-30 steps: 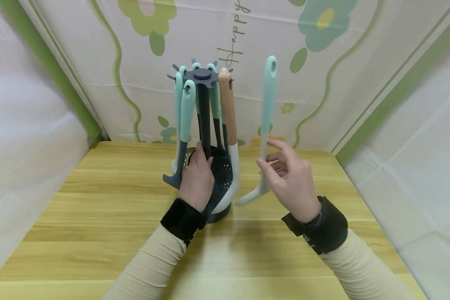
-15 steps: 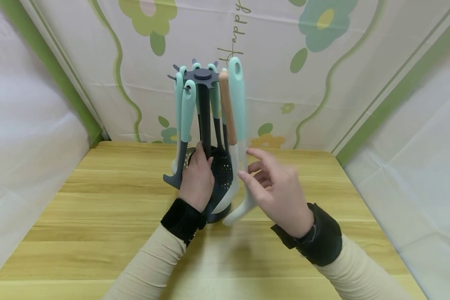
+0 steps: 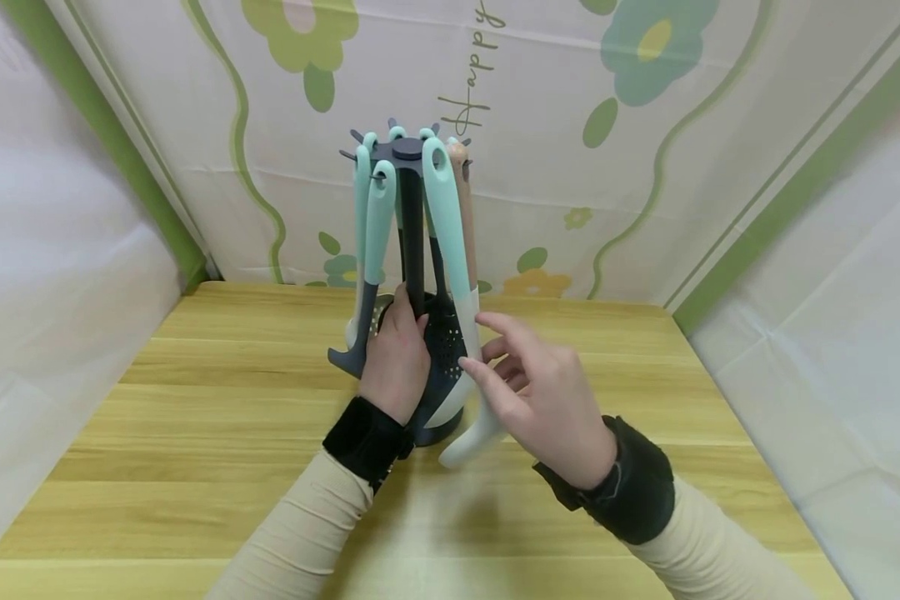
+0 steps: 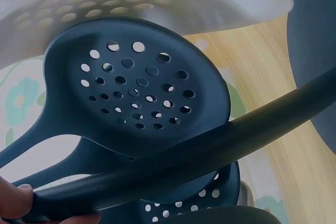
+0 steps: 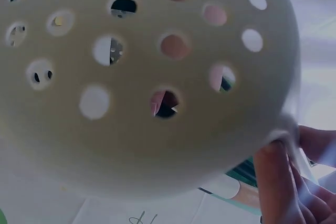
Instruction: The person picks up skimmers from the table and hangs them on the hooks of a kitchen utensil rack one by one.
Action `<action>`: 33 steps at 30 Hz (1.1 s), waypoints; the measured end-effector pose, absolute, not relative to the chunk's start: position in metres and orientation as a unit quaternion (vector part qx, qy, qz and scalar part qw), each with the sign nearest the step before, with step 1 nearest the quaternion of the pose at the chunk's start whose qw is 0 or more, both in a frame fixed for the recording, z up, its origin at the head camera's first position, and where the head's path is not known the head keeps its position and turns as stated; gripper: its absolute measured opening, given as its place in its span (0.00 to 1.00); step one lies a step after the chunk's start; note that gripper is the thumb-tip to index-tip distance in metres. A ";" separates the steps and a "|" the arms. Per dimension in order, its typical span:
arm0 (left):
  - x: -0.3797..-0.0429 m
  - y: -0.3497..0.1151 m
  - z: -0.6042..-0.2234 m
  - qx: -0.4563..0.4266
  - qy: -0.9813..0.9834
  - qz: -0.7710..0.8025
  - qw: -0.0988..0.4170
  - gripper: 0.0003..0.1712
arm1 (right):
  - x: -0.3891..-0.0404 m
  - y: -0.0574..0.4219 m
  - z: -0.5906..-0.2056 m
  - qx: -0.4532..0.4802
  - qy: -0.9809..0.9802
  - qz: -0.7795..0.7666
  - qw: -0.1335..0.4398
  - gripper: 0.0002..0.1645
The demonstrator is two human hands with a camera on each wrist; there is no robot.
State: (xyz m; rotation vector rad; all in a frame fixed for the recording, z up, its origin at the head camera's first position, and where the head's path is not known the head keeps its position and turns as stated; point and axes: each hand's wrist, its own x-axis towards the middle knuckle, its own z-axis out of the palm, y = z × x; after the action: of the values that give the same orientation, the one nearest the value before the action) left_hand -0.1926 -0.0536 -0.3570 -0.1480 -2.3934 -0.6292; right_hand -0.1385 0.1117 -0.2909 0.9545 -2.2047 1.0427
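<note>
A dark utensil stand with a pole (image 3: 412, 242) is ringed by hanging utensils with mint handles. My left hand (image 3: 395, 358) grips the pole low down, its fingertips at the pole's end in the left wrist view. With thumb and fingers, my right hand (image 3: 543, 404) pinches the white neck of a mint-handled skimmer (image 3: 448, 221). Its perforated white head (image 5: 131, 140) fills the right wrist view. The holed handle top lies in front of the stand's hooked disc (image 3: 407, 150); whether a hook passes through it, I cannot tell.
A utensil with a brown handle and white lower part (image 3: 467, 208) hangs just behind the skimmer. A dark slotted spoon (image 4: 136, 93) hangs close to the pole. Front left hangs a dark-ended utensil (image 3: 378, 225). Beneath is a wooden table (image 3: 195, 433), with a patterned cloth (image 3: 540, 183) behind.
My right hand has brought the skimmer leftward from apart on the right to the stand's front, slightly lower, its handle top now tilted left. The left hand stays on the pole.
</note>
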 end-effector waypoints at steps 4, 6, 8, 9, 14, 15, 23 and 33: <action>-0.193 -0.054 -0.358 -0.056 -0.915 -0.238 0.322 0.26 | -0.138 0.111 -0.292 0.352 -0.815 0.382 0.256 0.23; -0.193 -0.054 -0.358 -0.055 -0.915 -0.237 0.322 0.26 | -0.138 0.111 -0.293 0.352 -0.816 0.381 0.256 0.23; -0.193 -0.054 -0.358 -0.054 -0.915 -0.235 0.323 0.26 | -0.137 0.111 -0.293 0.351 -0.817 0.381 0.255 0.23; -0.193 -0.054 -0.358 -0.055 -0.915 -0.235 0.324 0.26 | -0.137 0.111 -0.293 0.351 -0.817 0.381 0.254 0.23; -0.193 -0.054 -0.358 -0.056 -0.914 -0.236 0.326 0.26 | -0.136 0.110 -0.293 0.350 -0.818 0.382 0.252 0.24; -0.193 -0.054 -0.357 -0.056 -0.914 -0.234 0.326 0.27 | -0.136 0.110 -0.294 0.349 -0.818 0.382 0.251 0.24; -0.192 -0.053 -0.355 -0.056 -0.915 -0.241 0.320 0.26 | -0.136 0.109 -0.295 0.354 -0.814 0.389 0.244 0.23; -0.193 -0.054 -0.356 -0.056 -0.914 -0.240 0.323 0.26 | -0.136 0.107 -0.297 0.353 -0.818 0.385 0.243 0.23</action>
State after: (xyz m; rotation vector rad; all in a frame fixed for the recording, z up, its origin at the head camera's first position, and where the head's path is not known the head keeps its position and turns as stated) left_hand -0.1926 -0.0536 -0.3556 -0.1462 -2.3987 -0.6302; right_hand -0.1359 0.1075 -0.2971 0.9650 -2.2339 1.0507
